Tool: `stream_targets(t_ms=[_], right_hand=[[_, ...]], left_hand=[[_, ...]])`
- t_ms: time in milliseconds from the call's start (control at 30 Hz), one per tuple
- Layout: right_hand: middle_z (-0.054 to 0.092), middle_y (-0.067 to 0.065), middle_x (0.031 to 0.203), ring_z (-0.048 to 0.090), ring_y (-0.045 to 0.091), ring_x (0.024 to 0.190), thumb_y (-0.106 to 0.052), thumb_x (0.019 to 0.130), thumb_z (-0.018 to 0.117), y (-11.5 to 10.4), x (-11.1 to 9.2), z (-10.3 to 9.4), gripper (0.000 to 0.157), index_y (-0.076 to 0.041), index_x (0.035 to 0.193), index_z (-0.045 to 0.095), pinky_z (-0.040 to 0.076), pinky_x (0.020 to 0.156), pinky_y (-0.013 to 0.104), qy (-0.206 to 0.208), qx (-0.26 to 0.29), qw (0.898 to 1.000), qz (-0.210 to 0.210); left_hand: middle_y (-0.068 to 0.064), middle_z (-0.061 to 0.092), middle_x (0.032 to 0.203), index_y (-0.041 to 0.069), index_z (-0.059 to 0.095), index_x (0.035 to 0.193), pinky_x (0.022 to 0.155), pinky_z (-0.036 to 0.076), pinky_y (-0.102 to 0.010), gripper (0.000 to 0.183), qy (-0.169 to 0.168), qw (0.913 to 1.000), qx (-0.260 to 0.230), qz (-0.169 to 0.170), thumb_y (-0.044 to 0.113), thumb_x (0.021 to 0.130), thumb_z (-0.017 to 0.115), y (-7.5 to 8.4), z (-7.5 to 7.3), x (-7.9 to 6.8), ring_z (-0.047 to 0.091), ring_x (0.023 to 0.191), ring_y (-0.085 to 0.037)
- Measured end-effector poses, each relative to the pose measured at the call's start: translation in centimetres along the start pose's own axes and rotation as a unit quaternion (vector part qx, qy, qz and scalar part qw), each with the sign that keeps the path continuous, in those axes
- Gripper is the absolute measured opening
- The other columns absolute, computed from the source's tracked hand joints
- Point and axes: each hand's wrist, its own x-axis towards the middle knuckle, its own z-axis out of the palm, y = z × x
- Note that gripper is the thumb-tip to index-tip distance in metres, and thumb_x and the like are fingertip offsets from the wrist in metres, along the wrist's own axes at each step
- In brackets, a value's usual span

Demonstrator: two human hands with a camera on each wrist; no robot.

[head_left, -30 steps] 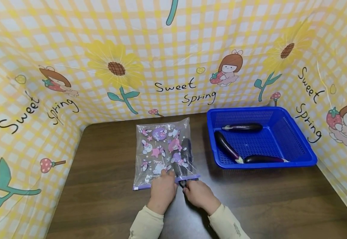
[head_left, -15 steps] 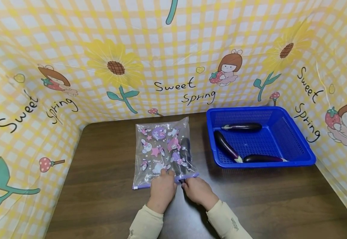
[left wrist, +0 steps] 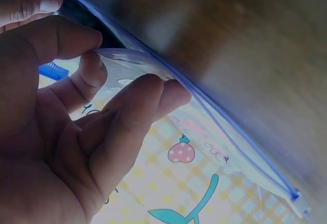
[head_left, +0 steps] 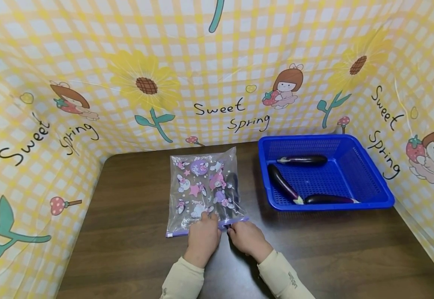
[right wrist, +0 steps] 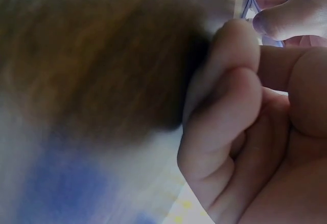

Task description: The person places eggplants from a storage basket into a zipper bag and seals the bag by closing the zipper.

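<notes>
A clear zipper bag (head_left: 187, 199) printed with pink and purple cartoons lies flat, its purple-edged mouth towards me and a white slider at its left corner. My left hand (head_left: 203, 236) pinches the upper lip of that mouth between thumb and finger, as the left wrist view shows. Through the film at the bag's right side a dark eggplant (head_left: 233, 187) shows. At the mouth's right part, my right hand (head_left: 247, 237) has its fingers curled round the dark end of an eggplant (left wrist: 84, 19), mostly hidden by the hand and bag.
A blue plastic basket (head_left: 376, 203) stands to the right of the bag, with three eggplants lying in it. The brown wooden table (head_left: 127, 249) is enclosed by a yellow checked cloth (head_left: 217, 62) at the back and sides.
My right hand has moved slightly forward to the bag's mouth, and less of the dark eggplant end shows beside it. My left hand stays on the bag's lip.
</notes>
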Motion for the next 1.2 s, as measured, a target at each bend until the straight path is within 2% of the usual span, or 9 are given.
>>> stream_targets(t_ms=[133,233,367,533,733,867,1033,1133,1200], right_hand=[[0.044,-0.004,0.048,0.043,0.012,0.036,-0.022,0.092,0.054,0.0,-0.2,0.0,0.031,-0.017,0.062,0.048,0.039,0.046,0.032,-0.011,0.02,1.0,0.007],[0.045,-0.003,0.047,0.043,0.011,0.032,-0.022,0.092,0.054,0.1,-0.3,0.0,0.031,-0.017,0.062,0.048,0.037,0.045,0.031,-0.024,0.032,0.999,0.011],[0.046,-0.003,0.053,0.049,0.014,0.045,-0.022,0.091,0.055,0.2,-0.4,-0.3,0.029,-0.018,0.063,0.049,0.04,0.049,0.033,-0.029,0.023,0.999,-0.007],[0.048,-0.007,0.062,0.048,0.015,0.058,-0.021,0.089,0.059,0.0,-0.7,-2.2,0.023,-0.019,0.067,0.053,0.041,0.056,0.035,-0.026,0.021,0.997,-0.073],[0.047,-0.012,0.062,0.046,0.007,0.056,-0.019,0.092,0.058,-0.7,-1.1,-7.5,0.015,-0.019,0.077,0.057,0.041,0.054,0.027,-0.013,0.058,0.987,-0.148],[0.046,-0.013,0.061,0.046,0.004,0.054,-0.019,0.094,0.056,-0.9,-1.4,-11.9,0.012,-0.02,0.082,0.059,0.042,0.053,0.026,0.018,0.066,0.984,-0.167],[0.052,-0.011,0.062,0.052,0.005,0.055,-0.02,0.096,0.053,-0.1,-0.9,-16.8,0.012,-0.022,0.086,0.059,0.044,0.055,0.03,0.035,0.072,0.988,-0.134],[0.053,-0.007,0.066,0.052,0.009,0.059,-0.021,0.096,0.052,0.8,-0.1,-19.2,0.012,-0.02,0.087,0.06,0.044,0.057,0.032,0.035,0.051,0.992,-0.112],[0.053,-0.005,0.067,0.051,0.011,0.06,-0.021,0.096,0.052,1.7,0.6,-20.6,0.012,-0.018,0.088,0.061,0.043,0.06,0.033,0.035,0.019,0.994,-0.105]], left_hand=[[-0.013,0.051,0.07,0.002,0.059,0.078,0.033,0.037,-0.04,0.021,0.009,1.0,0.001,0.003,0.017,0.066,0.069,0.0,0.1,0.0,0.048,0.04,-0.025],[-0.013,0.051,0.071,0.001,0.059,0.078,0.034,0.037,-0.04,0.022,0.004,1.0,0.0,0.001,0.017,0.067,0.069,0.0,0.1,-0.1,0.048,0.04,-0.024],[-0.013,0.051,0.072,0.001,0.058,0.078,0.034,0.038,-0.041,0.022,-0.008,1.0,0.001,-0.005,0.018,0.067,0.069,0.0,-0.1,0.0,0.048,0.041,-0.024],[-0.012,0.05,0.071,0.002,0.056,0.076,0.034,0.037,-0.039,0.022,-0.007,0.9999,0.0,-0.007,0.017,0.066,0.069,0.0,-0.4,0.2,0.047,0.04,-0.023],[-0.012,0.049,0.069,0.002,0.055,0.072,0.034,0.038,-0.039,0.023,0.017,0.9998,0.01,-0.003,0.016,0.064,0.07,-0.1,-0.7,0.2,0.047,0.039,-0.022],[-0.012,0.05,0.07,0.002,0.055,0.07,0.033,0.037,-0.039,0.022,0.022,0.9997,0.011,-0.003,0.016,0.063,0.071,-0.3,-0.6,0.2,0.047,0.039,-0.022],[-0.012,0.05,0.07,0.003,0.055,0.069,0.033,0.037,-0.039,0.022,0.01,0.9999,0.006,-0.007,0.017,0.063,0.071,-0.3,-0.6,0.2,0.047,0.038,-0.022],[-0.013,0.051,0.07,0.002,0.055,0.069,0.033,0.038,-0.039,0.022,0.003,0.9999,0.004,-0.01,0.017,0.063,0.071,-0.4,-0.5,0.2,0.047,0.039,-0.022],[-0.013,0.051,0.071,0.002,0.056,0.069,0.034,0.038,-0.04,0.022,-0.002,0.9999,0.002,-0.011,0.017,0.064,0.071,-0.4,-0.5,0.2,0.048,0.039,-0.022]])
